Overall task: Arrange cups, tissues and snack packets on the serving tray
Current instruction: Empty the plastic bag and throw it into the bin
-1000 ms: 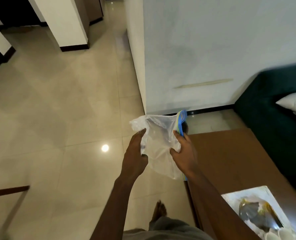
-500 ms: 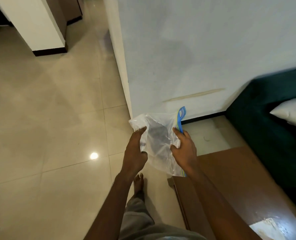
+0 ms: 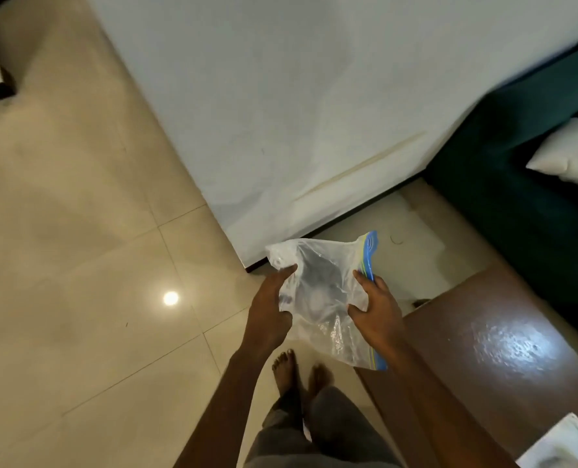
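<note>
I hold a clear plastic zip bag (image 3: 321, 292) with a blue seal strip in front of me, above the tiled floor. My left hand (image 3: 269, 309) grips its left side. My right hand (image 3: 377, 310) grips its right side, beside the blue strip. Something dark shows dimly through the plastic; I cannot tell what it is. A corner of the white serving tray (image 3: 564, 445) pokes into the bottom right, on the brown wooden table (image 3: 483, 349).
A white wall (image 3: 297, 113) with a dark skirting stands straight ahead. A dark green sofa (image 3: 517, 204) with a white cushion (image 3: 571, 153) sits at the right. Beige floor tiles (image 3: 78, 265) spread to the left. My bare feet (image 3: 297, 369) stand beside the table's edge.
The view has swung and tilted; the wall looms closer and the tray slid mostly out of view. Both hands keep hold of the bag, now spread a little wider.
</note>
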